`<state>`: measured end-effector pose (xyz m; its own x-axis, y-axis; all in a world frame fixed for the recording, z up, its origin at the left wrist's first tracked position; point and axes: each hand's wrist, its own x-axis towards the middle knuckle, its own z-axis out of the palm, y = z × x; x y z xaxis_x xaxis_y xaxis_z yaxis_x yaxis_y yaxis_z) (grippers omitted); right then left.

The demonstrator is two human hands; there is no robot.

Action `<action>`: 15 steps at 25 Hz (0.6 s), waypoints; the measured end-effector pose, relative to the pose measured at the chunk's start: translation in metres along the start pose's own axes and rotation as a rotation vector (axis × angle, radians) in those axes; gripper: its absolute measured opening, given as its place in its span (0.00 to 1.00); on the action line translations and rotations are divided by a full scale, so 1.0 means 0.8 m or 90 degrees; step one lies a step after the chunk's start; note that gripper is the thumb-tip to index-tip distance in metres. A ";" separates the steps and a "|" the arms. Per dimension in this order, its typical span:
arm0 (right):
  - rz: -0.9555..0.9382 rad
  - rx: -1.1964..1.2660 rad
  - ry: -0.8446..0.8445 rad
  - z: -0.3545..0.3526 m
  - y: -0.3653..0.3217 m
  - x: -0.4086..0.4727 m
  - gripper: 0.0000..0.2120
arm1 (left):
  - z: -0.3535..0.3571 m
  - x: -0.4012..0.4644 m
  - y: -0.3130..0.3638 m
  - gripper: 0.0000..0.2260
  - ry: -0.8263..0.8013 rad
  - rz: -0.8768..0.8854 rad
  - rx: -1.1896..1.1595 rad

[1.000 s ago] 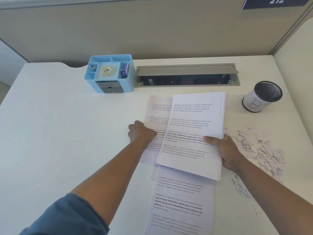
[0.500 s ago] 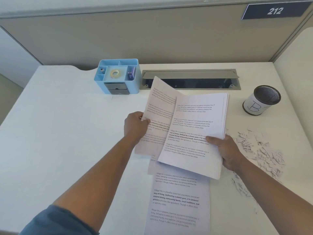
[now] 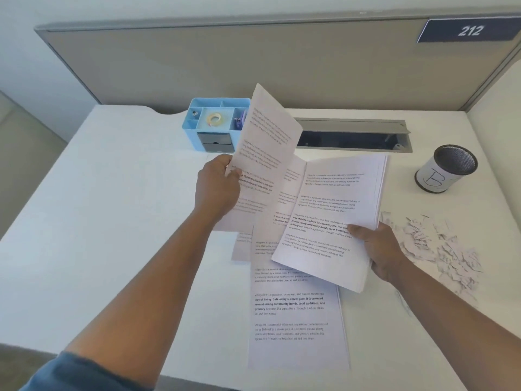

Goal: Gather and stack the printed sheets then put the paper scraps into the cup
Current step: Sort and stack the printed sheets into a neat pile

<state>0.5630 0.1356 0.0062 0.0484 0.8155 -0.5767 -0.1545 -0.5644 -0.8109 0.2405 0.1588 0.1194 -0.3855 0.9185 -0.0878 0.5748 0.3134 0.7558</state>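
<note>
On the desk (image 3: 98,221), the right hand (image 3: 386,255) gripped the stack (image 3: 335,215) at centre; the left hand (image 3: 217,190) pinched a lifted sheet (image 3: 267,136). More sheets (image 3: 296,320) lay nearer. The sheet might buckle while joining the stack. Scraps (image 3: 439,246) and the cup (image 3: 448,172) sat right.

A dark plate (image 3: 468,31) fixed to the grey partition carries the white number "212". The mesh cup (image 3: 445,172) bears a white label hand-marked with a large "B". On the printed sheet (image 3: 296,320) lying flat on the surface, repeated paragraphs include the bold lines "way of living. Defined by a slower pace, it is centered around strong community bonds, local traditions, and primary", followed by "activities like agriculture". The other sheets' smaller print is too blurred to read in full.
</note>
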 end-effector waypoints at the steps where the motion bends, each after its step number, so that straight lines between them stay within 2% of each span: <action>1: 0.001 -0.002 0.005 0.002 0.003 -0.001 0.13 | -0.005 -0.004 0.003 0.10 0.003 0.017 0.018; 9: -0.019 -0.037 0.055 0.022 0.002 -0.009 0.10 | -0.049 -0.013 0.031 0.06 0.030 0.096 0.089; 15: -0.046 -0.035 0.066 0.043 -0.009 -0.020 0.08 | -0.075 -0.012 0.036 0.12 0.075 0.194 0.147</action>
<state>0.5293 0.1313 0.0248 0.1591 0.8382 -0.5216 -0.0930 -0.5133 -0.8532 0.2173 0.1447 0.1810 -0.2446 0.9479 0.2039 0.8180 0.0889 0.5682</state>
